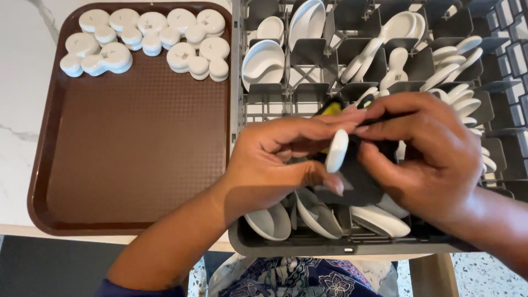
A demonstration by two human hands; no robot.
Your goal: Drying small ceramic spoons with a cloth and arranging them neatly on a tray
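Nearest the camera: patterned blue cloth (297,280) at the bottom edge, w/ the front wall of a grey dish rack (242,242) just above it. Front row of the rack holds white bowls (269,220) standing on edge.

Over the rack's middle, both hands meet. Left hand (275,159) curls around a small white dish (336,150), thumb below & fingers on top, dish upright on its edge. Right hand (423,154) is closed on a dark cloth (357,176) w/ a yellow patch showing near the fingertips; cloth presses against the dish. So the dish sits between the 2 hands, above the rack, approx at its centre.

Further back, the rack's compartments carry more white dishes & spoon-shaped pieces (401,25), thickest on the right side.

Left of the rack, touching its side: brown tray (132,165) on a white marble counter (22,110). At the tray's far end, a cluster of white lobed dishes (148,38), undersides up.
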